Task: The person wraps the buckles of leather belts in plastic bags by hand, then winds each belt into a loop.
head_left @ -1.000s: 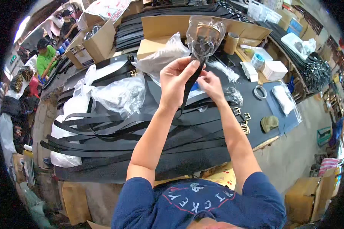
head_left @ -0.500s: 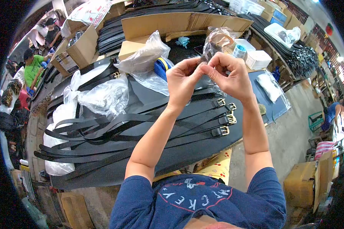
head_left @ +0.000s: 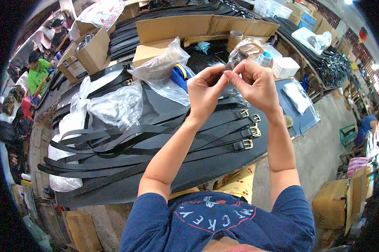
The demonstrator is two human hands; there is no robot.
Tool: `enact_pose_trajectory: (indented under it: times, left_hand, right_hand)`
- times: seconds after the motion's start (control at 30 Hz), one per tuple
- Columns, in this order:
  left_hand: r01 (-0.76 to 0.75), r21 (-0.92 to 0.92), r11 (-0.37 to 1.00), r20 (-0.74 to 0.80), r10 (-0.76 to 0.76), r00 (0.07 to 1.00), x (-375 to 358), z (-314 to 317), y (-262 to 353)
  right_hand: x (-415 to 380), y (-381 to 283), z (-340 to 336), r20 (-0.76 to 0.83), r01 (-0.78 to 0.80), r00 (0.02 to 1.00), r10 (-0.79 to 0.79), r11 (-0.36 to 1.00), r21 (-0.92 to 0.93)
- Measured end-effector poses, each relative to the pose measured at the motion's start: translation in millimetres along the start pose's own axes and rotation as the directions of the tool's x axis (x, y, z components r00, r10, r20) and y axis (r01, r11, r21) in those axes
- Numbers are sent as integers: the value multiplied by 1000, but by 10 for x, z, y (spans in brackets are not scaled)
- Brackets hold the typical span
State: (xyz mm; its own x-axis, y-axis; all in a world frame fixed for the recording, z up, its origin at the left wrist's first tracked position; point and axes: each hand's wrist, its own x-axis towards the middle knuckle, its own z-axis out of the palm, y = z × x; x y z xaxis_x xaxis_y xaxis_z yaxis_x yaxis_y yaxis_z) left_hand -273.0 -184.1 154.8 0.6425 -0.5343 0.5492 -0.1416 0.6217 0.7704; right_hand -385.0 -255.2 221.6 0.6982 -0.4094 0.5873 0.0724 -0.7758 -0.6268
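Observation:
My left hand (head_left: pixel 205 90) and my right hand (head_left: pixel 256 86) are raised over the far side of the dark table (head_left: pixel 172 174), fingertips pinched close together. Both are closed around something dark and small that I cannot make out. Just beyond them is a clear plastic bag (head_left: pixel 244 48). Below my hands, several black belts (head_left: pixel 210 145) lie across the table, their gold buckles (head_left: pixel 248 144) towards the right. A blue tape dispenser (head_left: pixel 180 76) stands left of my left hand, beside a crumpled plastic bag (head_left: pixel 166 61).
Knotted plastic bags (head_left: pixel 118 105) lie at the left. A cardboard divider (head_left: pixel 206 26) stands along the back. A white box (head_left: pixel 285 66) and a flat white packet (head_left: pixel 296 96) are at the right. A person in green (head_left: pixel 39 75) sits at far left.
My hands have shifted very slightly, with the fingertips still together. The plastic by the tape dispenser shows a little differently, and a cardboard-coloured roll now shows beyond my hands.

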Motion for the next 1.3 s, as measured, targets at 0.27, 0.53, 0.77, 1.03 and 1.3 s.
enact_pose_trajectory:
  times: [0.27, 0.53, 0.77, 1.03, 1.3]
  left_hand:
    - [-45, 28, 999, 19, 44, 999, -31, 54, 39]
    - [-82, 87, 993, 40, 79, 996, -20, 69, 38]
    - [11, 2, 1000, 187, -11, 982, 32, -61, 49]
    - [39, -89, 995, 225, -18, 974, 48, -104, 55]
    - [167, -143, 976, 141, -147, 979, 46, -64, 162]
  right_hand:
    - [2, 19, 32, -114, 50, 992, -63, 993, -111]
    - [-1, -123, -41, -205, -268, 956, 212, 914, -306]
    - [-51, -34, -21, -194, -241, 959, 205, 953, -186]
    - [-50, -48, 33, -251, -175, 960, 127, 968, -179]
    - [-136, 288, 32, -256, -248, 933, 252, 968, 50]
